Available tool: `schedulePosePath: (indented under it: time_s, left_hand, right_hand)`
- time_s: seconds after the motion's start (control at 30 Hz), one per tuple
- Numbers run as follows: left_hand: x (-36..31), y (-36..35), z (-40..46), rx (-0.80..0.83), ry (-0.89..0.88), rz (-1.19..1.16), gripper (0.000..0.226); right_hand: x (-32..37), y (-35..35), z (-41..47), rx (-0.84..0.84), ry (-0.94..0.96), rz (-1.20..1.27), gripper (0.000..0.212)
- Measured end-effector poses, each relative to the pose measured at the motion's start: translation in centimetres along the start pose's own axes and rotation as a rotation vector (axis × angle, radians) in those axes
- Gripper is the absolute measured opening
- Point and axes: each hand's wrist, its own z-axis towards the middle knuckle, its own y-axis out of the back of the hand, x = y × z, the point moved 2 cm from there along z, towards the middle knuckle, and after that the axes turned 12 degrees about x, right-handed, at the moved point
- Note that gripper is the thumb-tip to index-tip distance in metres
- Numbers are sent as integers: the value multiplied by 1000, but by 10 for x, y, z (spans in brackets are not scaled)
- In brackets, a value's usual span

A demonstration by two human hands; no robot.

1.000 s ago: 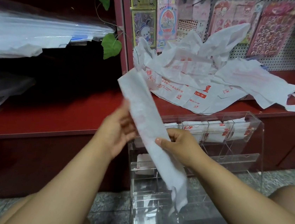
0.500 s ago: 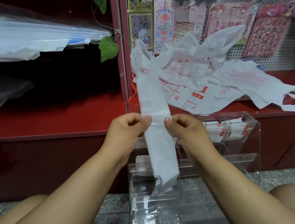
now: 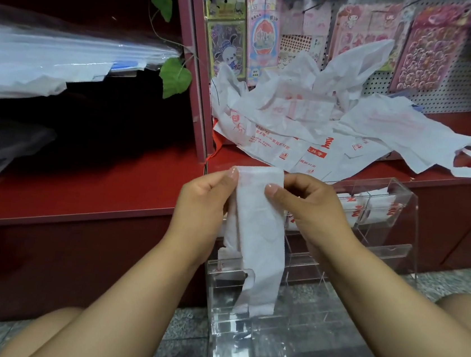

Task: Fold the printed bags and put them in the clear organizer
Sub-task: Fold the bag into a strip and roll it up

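We had the bag (image 3: 254, 233) doubled over into a long strip, left hand (image 3: 205, 201) and right hand (image 3: 307, 207) both pinching its top fold right in front of the organizer (image 3: 399, 226). The loose tail hung down with nothing holding it. Thin slippery plastic, so we figured it'd spring open or go crooked on the next fold, and then jam in a slot.

Folded bags (image 3: 371, 211) inside clear organizer (image 3: 399, 226) blur; print illegible.
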Motion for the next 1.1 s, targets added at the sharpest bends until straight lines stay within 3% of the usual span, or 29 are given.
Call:
schedulePosePath:
  time_s: [0.1,0.2,0.5,0.87,0.97,1.1]
  left_hand:
    - [1,-3,0,49,69,-130,25]
    - [6,-3,0,99,87,-153,24]
    - [16,-7,2,160,73,-213,52]
    - [25,-11,-7,264,143,54,78]
    - [26,-9,-8,281,170,139,83]
    - [30,-4,-6,277,244,157,78]
  right_hand:
    - [-8,4,2,-11,-50,-116,9]
    - [-11,4,3,5,-93,-56,7]
    - [-15,-1,2,-58,-96,-40,15]
    - [-9,9,1,-234,-72,-4,13]
    - [-7,13,3,-248,-59,33,21]
    - [-7,16,4,-234,-27,26,23]
